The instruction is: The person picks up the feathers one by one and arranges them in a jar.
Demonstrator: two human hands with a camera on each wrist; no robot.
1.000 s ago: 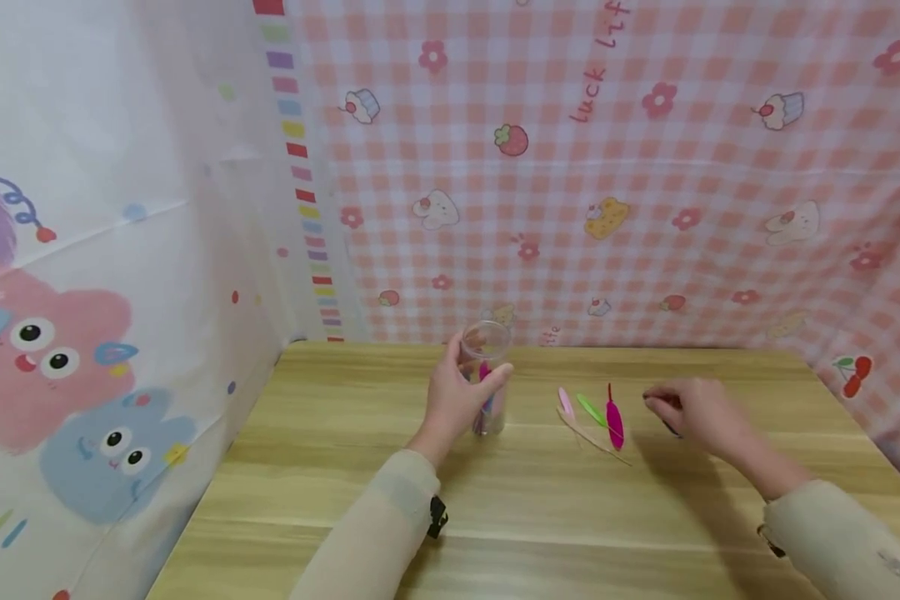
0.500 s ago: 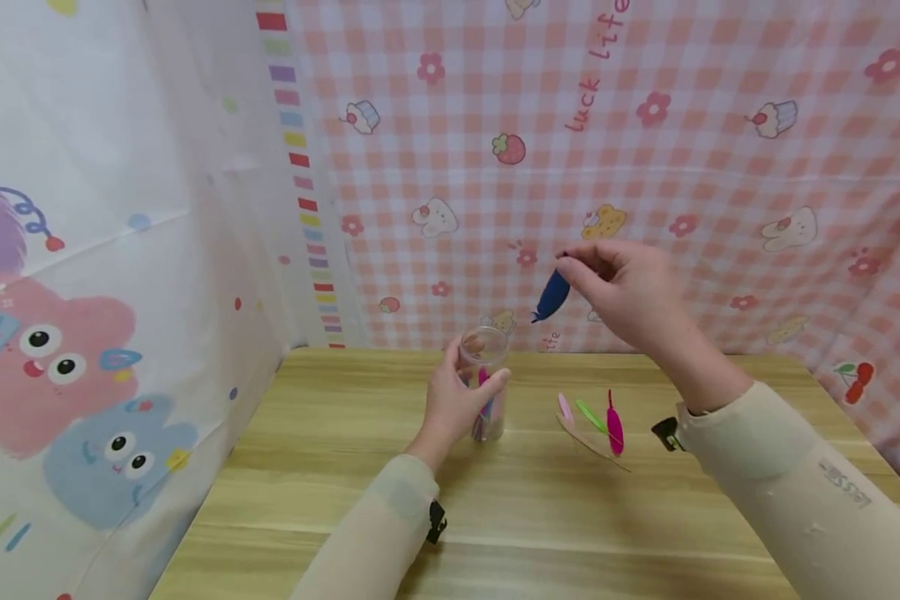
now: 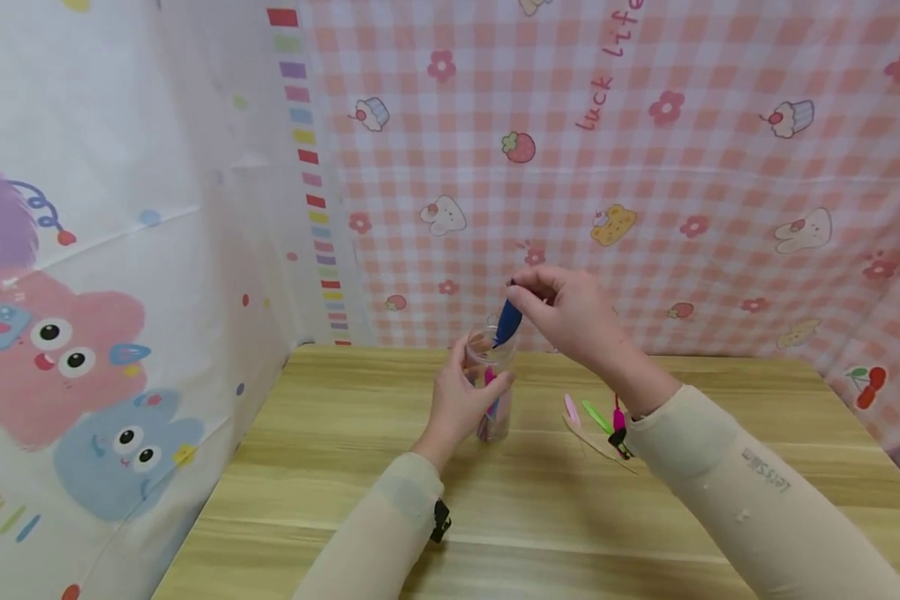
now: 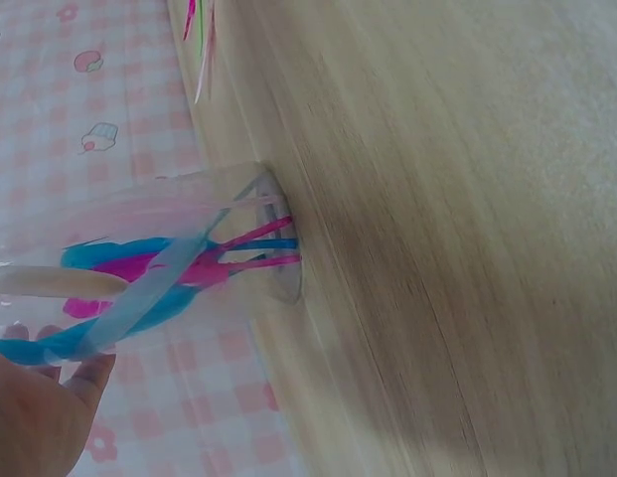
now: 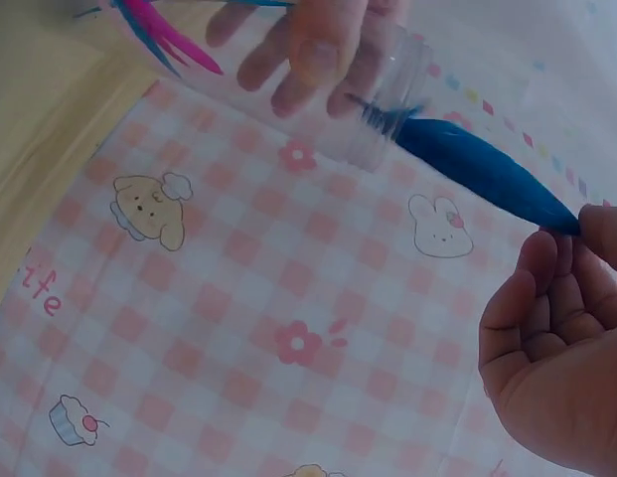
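Observation:
My left hand (image 3: 461,400) grips a clear plastic jar (image 3: 498,421) that stands upright on the table. Inside the jar are several blue and pink feathers (image 4: 174,273), seen through its wall in the left wrist view. Above the mouth, my right hand (image 3: 577,321) pinches a dark blue feather (image 5: 492,171) by one end. Its other end dips just inside the jar's rim (image 5: 412,99). To the right on the table lie a light pink feather (image 3: 572,410), a green feather (image 3: 597,416) and a magenta feather (image 3: 618,414), the last partly hidden by the right wrist.
A thin tan stem (image 3: 596,443) lies beside the loose feathers on the wooden table (image 3: 330,433). A pink checked cloth (image 3: 420,167) hangs behind the table's back edge, and a white printed cloth (image 3: 195,292) hangs at the left.
My right hand has lifted the blue feather from the table's right side and brought it left and over the jar, its lower end entering the mouth. The left hand keeps holding the jar.

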